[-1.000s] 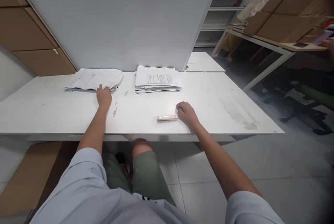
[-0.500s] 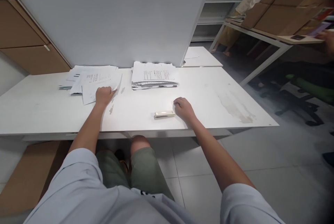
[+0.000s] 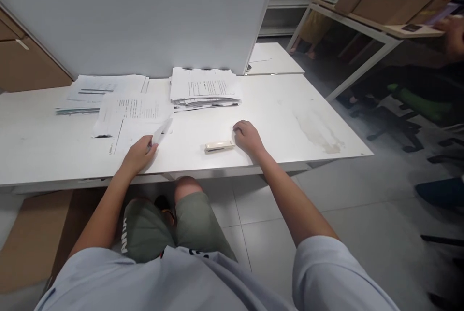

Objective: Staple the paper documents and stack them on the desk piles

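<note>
- The left hand sits low and left of centre, near the front edge of the white table; its fingers are clamped on the near right corner of a loose sheet, and that corner curls up off the surface.
- The loose sheet lies just up and left of the hand, overlapping another printed page behind it.
- The right hand rests at frame centre, fingers curled together, touching the right end of a cream stapler without gripping it.
- The stapler lies flat with its long axis running left to right, between the two hands and much nearer the right one.
- Two paper stacks sit at the back by the white partition: one at upper left, one at centre.
</note>
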Available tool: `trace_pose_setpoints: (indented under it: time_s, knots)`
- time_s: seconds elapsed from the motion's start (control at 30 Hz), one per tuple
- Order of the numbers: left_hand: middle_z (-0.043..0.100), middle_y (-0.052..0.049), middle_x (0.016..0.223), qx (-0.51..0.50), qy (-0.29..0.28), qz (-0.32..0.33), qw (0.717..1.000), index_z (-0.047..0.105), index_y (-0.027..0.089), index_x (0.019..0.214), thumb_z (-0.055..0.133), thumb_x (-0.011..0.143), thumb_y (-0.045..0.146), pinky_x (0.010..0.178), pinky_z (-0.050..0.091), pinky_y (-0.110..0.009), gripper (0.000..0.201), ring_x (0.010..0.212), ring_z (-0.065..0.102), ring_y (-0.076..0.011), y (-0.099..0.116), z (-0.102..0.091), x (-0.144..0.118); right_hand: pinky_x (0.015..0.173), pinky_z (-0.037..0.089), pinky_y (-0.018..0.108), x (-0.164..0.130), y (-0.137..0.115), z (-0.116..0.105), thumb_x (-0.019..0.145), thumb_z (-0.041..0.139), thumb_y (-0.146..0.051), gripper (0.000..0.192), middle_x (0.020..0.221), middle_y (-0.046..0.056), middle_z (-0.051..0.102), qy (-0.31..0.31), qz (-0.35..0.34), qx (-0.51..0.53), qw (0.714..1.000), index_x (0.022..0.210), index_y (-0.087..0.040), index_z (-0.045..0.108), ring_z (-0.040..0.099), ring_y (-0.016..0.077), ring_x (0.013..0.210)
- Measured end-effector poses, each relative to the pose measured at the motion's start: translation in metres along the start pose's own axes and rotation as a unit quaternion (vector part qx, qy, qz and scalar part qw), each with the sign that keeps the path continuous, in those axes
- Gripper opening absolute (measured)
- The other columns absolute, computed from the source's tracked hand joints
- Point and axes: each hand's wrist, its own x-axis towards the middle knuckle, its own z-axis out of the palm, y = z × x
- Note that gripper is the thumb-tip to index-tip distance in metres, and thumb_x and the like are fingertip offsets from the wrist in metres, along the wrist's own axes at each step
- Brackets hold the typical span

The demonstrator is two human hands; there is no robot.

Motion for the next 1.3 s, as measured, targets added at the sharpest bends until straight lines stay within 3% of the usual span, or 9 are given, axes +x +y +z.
trace_pose_setpoints:
  time_s: [0.07,0.2,0.27,0.4,0.57,0.8,1.03,1.13,1.3]
  knots:
    - [0.066,-0.008,0.092,0.021,-0.015,-0.014,1.000,0.055,0.021,0.098,0.044,0.089,0.035,0.079,0.051,-0.037,0.020,0.089,0.065,-0.0265,0.016,0.003,-0.017,0.087,0.044,0.039,0.000,-0.001,-0.001,0.078,0.042,-0.006,0.025,0.095,0.009,0.066,-0.002,0.002,-0.001,1.000,0.082,-0.020,0.062,0.055,0.0258,0.094]
    - [0.066,-0.013,0.122,0.034,-0.009,0.121,0.992,0.061,0.019,0.101,0.042,0.089,0.025,0.106,0.044,-0.043,0.022,0.128,0.054,-0.0293,0.064,0.019,-0.041,0.088,0.044,0.040,0.000,-0.001,-0.004,0.078,0.043,-0.006,0.023,0.095,0.010,0.065,-0.002,0.005,-0.017,1.000,0.081,-0.020,0.061,0.055,0.0263,0.095]
    - [0.061,-0.013,0.134,0.016,-0.016,0.175,0.984,0.062,0.018,0.097,0.041,0.090,0.021,0.113,0.038,-0.044,0.022,0.139,0.044,-0.0281,0.084,0.030,-0.045,0.088,0.043,0.039,0.001,0.000,-0.004,0.079,0.043,-0.006,0.023,0.095,0.010,0.064,-0.001,0.003,-0.019,1.000,0.081,-0.020,0.061,0.055,0.0260,0.096]
    - [0.060,-0.011,0.137,-0.008,-0.023,0.209,0.978,0.063,0.018,0.093,0.038,0.098,0.027,0.114,0.039,-0.047,0.027,0.144,0.037,-0.0298,0.108,0.048,-0.040,0.087,0.043,0.038,0.002,0.003,-0.004,0.079,0.042,-0.007,0.023,0.094,0.009,0.065,0.007,0.002,-0.016,1.000,0.080,-0.020,0.060,0.055,0.0252,0.095]
    - [0.061,-0.013,0.135,0.017,-0.005,0.235,0.972,0.066,0.016,0.098,0.036,0.102,0.031,0.114,0.037,-0.051,0.034,0.142,0.040,-0.0330,0.117,0.064,-0.036,0.086,0.043,0.038,0.004,0.004,-0.003,0.079,0.042,-0.007,0.022,0.094,0.009,0.065,0.008,0.003,-0.018,1.000,0.079,-0.020,0.060,0.054,0.0249,0.093]
    - [0.053,-0.013,0.145,0.048,0.006,0.214,0.976,0.052,0.023,0.143,0.042,0.098,0.019,0.115,0.032,-0.057,0.046,0.144,0.036,-0.0343,0.115,0.067,-0.050,0.087,0.043,0.038,0.005,0.004,-0.003,0.078,0.041,-0.006,0.022,0.094,0.009,0.064,0.004,0.007,-0.010,1.000,0.079,-0.020,0.058,0.054,0.0245,0.093]
    - [0.048,-0.013,0.149,0.055,-0.009,0.228,0.972,0.049,0.025,0.145,0.043,0.093,0.009,0.117,0.027,-0.060,0.055,0.145,0.033,-0.0354,0.120,0.074,-0.053,0.086,0.043,0.038,0.004,0.005,-0.003,0.078,0.042,-0.006,0.021,0.093,0.009,0.064,0.003,0.000,-0.007,1.000,0.079,-0.020,0.058,0.054,0.0245,0.093]
    - [0.045,-0.014,0.151,-0.002,0.017,0.248,0.969,0.036,0.027,0.153,0.044,0.097,0.016,0.117,0.028,-0.058,0.058,0.147,0.030,-0.0339,0.130,0.076,-0.050,0.086,0.043,0.038,0.004,0.003,-0.004,0.077,0.042,-0.006,0.022,0.094,0.009,0.065,0.002,-0.001,-0.009,1.000,0.079,-0.020,0.058,0.054,0.0246,0.093]
    - [0.015,-0.008,0.166,-0.160,0.072,0.246,0.953,-0.003,0.031,0.159,0.035,0.103,0.037,0.119,0.032,-0.044,0.068,0.152,0.017,-0.0252,0.146,0.058,-0.026,0.085,0.043,0.038,0.004,0.002,-0.004,0.077,0.042,-0.006,0.022,0.093,0.008,0.065,0.007,0.000,-0.002,1.000,0.079,-0.021,0.058,0.054,0.0247,0.093]
